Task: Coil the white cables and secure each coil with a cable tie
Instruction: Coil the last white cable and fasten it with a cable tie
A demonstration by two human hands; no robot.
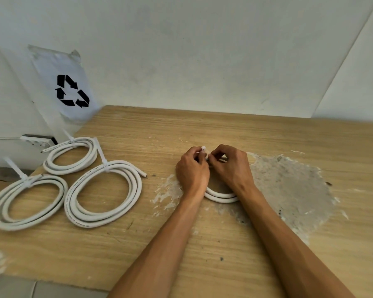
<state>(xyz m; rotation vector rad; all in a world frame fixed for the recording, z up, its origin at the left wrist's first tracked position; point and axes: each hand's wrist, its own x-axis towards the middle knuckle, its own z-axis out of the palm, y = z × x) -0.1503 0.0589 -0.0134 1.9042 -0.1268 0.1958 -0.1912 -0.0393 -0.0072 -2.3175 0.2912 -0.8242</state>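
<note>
Both forearms reach in from the near edge of the wooden counter (224, 130), pinning a white cable coil (221, 196) beneath the wrists so it cannot spring open. Left hand (193, 171) and right hand (233, 166) meet at its far side, fingers (199, 157) pinched together on a cable tie (203, 149), apparently closing it. Three tied coils (103, 192) lie well apart to the left.

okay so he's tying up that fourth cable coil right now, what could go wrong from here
The coil lies mostly hidden under both hands, and only the left hand and right hand pinching the cable tie at its far side keep it gathered; a slip might let the loops spring apart. The tie could also catch only some loops. The three finished coils lie apart on the left, unlikely to snag.
</note>
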